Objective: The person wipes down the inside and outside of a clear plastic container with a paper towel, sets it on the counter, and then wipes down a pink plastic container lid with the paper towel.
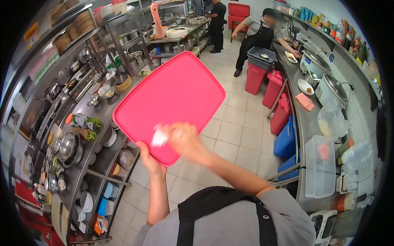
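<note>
A large red plastic lid [172,94], rectangular with rounded corners and a raised rim, is held up in front of me, tilted, with its broad face towards me. My left hand [152,159] grips its rim near the lower corner, with the fingers hidden behind it. Over the lower part of the lid, my right hand [184,141] is closed on a small white wad [159,137], smeared by motion. Whether the wad is cloth or paper I cannot tell. It appears to lie against the lid's surface.
Along the left runs a steel counter [88,135] with metal bowls [70,147] and greens. On the right counter [301,123] stand a clear plastic tub [320,164] and rice cookers [332,90]. Red bins [256,78] and blue bins line its front. Two people work farther back.
</note>
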